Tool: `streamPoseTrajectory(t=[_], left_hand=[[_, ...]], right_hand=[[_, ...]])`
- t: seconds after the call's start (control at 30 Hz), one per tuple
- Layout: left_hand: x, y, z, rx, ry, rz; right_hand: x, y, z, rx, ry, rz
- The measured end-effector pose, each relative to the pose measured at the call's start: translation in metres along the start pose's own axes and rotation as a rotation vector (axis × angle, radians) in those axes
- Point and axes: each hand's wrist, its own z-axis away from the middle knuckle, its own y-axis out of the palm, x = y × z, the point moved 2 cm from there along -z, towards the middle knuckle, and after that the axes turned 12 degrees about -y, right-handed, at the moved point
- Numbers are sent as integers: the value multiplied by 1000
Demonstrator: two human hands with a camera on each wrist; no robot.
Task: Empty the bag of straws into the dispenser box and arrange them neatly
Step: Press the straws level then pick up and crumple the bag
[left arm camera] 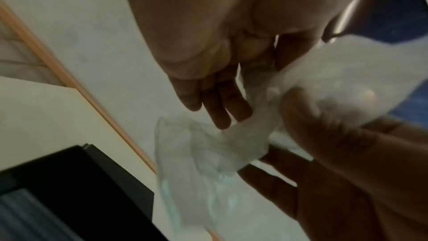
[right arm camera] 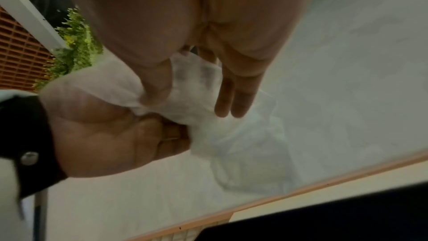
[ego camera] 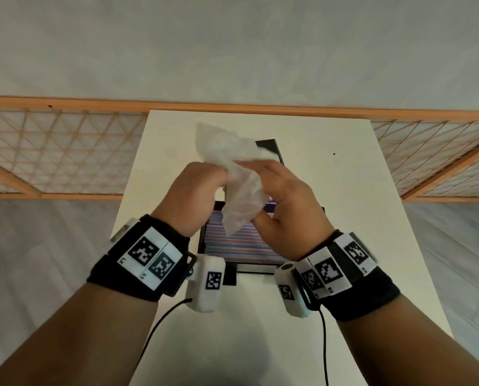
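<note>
Both hands hold an empty-looking, crumpled clear plastic bag (ego camera: 232,162) in the air above the black dispenser box (ego camera: 257,270). My left hand (ego camera: 216,176) grips the bag's middle with curled fingers, and in the right wrist view this hand (right arm camera: 111,140) shows as a fist round the bag (right arm camera: 197,91). My right hand (ego camera: 260,169) pinches the bag between its thumb (right arm camera: 155,83) and fingers (right arm camera: 234,98). Red, blue and white striped straws (ego camera: 232,245) lie flat side by side in the box. Its black lid (ego camera: 270,147) stands open at the back. In the left wrist view the bag (left arm camera: 208,153) hangs below my fingers (left arm camera: 215,105).
The box sits mid-way along a narrow white table (ego camera: 330,218). A wooden lattice screen (ego camera: 65,151) runs behind and to both sides, over a grey floor (ego camera: 37,260). Black cables (ego camera: 160,321) trail from the wrist cameras over the table's near end.
</note>
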Motion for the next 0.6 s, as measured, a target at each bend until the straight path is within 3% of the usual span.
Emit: streamPoseTrajectory(t=[0.07, 0.13, 0.23, 0.3, 0.4, 0.47, 0.53, 0.6], left_hand=[[-2, 1, 1, 70, -57, 161], [-2, 5, 9, 136, 38, 234], [-15, 17, 27, 18, 276, -61], [-13, 28, 27, 27, 398, -246], [-9, 42, 25, 70, 366, -238], [-8, 42, 26, 76, 302, -118], [-6, 41, 27, 22, 250, -134], [-3, 37, 25, -109, 233, -307]], right_hand=[[-2, -7, 5, -79, 29, 101], [-5, -14, 6, -158, 114, 199], [-7, -23, 5, -259, 367, 166], [1, -27, 0, -322, 457, -86], [17, -23, -5, -329, 588, -685], [15, -19, -5, -347, 673, -909], [7, -19, 0, -370, 782, -958], [0, -18, 4, -323, 760, -720]])
